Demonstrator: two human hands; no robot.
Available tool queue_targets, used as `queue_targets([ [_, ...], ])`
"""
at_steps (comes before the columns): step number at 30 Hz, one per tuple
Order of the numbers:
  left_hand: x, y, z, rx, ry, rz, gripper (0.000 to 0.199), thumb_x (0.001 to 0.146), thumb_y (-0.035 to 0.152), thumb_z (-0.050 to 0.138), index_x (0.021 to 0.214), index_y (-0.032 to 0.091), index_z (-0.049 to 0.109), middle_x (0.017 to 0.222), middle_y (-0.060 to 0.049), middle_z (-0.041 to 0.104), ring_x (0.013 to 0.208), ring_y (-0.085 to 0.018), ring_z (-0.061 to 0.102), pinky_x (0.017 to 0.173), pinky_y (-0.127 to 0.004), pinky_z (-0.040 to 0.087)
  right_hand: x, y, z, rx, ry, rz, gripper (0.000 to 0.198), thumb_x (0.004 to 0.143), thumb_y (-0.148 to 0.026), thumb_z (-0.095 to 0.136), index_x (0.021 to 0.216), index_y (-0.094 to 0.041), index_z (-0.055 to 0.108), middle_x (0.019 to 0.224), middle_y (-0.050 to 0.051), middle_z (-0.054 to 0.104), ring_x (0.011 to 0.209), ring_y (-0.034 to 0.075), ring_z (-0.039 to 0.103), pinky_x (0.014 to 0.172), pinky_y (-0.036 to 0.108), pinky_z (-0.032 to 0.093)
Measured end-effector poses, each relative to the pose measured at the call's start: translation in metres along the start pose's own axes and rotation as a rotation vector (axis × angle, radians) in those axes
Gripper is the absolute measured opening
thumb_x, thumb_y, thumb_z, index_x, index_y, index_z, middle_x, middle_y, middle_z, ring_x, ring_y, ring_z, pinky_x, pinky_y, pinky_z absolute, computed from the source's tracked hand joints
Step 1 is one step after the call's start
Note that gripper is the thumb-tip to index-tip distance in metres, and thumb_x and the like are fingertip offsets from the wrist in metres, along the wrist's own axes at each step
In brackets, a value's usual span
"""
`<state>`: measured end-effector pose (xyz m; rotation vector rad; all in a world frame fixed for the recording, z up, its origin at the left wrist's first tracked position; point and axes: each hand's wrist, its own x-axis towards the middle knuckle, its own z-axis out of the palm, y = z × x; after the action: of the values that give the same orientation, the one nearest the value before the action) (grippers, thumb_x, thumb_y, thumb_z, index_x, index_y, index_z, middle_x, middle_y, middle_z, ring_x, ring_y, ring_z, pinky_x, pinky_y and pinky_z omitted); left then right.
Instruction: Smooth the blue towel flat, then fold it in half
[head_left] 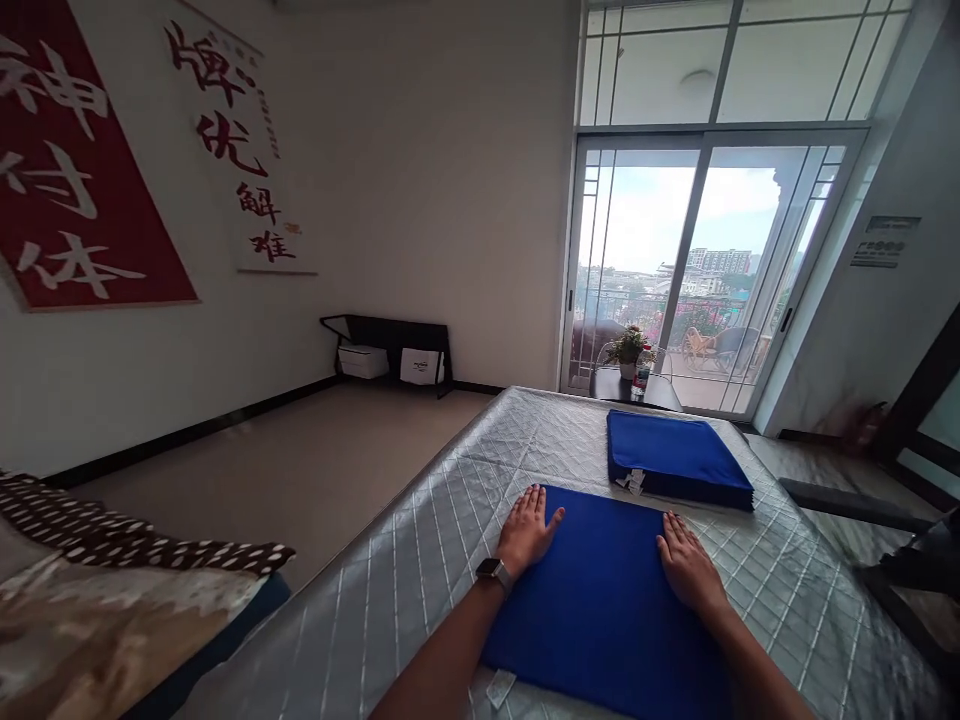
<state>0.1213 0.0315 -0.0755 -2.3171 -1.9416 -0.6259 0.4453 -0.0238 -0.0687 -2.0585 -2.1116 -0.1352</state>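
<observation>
A flat blue fabric piece (600,600), its exact kind unclear, lies in front of me on a silver quilted cover (420,560). On its left edge, near the far corner, my left hand (527,530) rests flat with the fingers stretched out; a watch (493,571) is on that wrist. My right hand (690,560) lies flat along the opposite edge, fingers extended. White tags (501,688) stick out at the near left corner. Just beyond, toward the right, sits a neat stack of similar blue fabric pieces (679,455), with white labels showing at its front left.
Behind the covered surface stands a small dark table (660,392) with a potted plant (628,350) and a bottle (641,372). Patterned bedding (112,610) is at lower left. A low black rack (394,335) holding white boxes is by the wall, left of sliding glass doors (690,270).
</observation>
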Motion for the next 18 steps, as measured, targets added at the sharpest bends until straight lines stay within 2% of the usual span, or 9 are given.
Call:
queue_targets([
  [5,0.002,0.0,0.001,-0.011,-0.014,0.021,0.069,0.101,0.055,0.022,0.155,0.013,0.033,0.155,-0.014,0.042,0.146,-0.033,0.031,0.118,-0.051,0.027,0.0,-0.002,-0.004,-0.038,-0.017,-0.009,0.064,0.097,-0.033,0.019,0.152,-0.003,0.029,0.161,0.013,0.026,0.149,0.02,0.02,0.122,0.042,0.019],
  [12,-0.004,0.002,-0.012,0.008,0.012,0.052,0.065,0.102,0.046,0.023,0.152,0.006,0.036,0.156,-0.017,0.04,0.147,-0.03,0.031,0.119,-0.048,0.027,-0.003,-0.009,-0.018,-0.063,-0.074,0.063,0.066,0.096,-0.037,0.02,0.153,-0.004,0.029,0.161,0.013,0.027,0.15,0.022,0.019,0.122,0.043,0.017],
  [18,-0.001,0.001,-0.004,0.003,0.041,0.04,0.064,0.101,0.044,0.026,0.15,0.006,0.039,0.154,-0.019,0.042,0.145,-0.031,0.035,0.116,-0.05,0.031,-0.024,-0.013,-0.008,-0.025,-0.019,0.03,0.066,0.097,-0.039,0.017,0.153,-0.006,0.029,0.161,0.011,0.026,0.15,0.02,0.017,0.122,0.041,0.017],
])
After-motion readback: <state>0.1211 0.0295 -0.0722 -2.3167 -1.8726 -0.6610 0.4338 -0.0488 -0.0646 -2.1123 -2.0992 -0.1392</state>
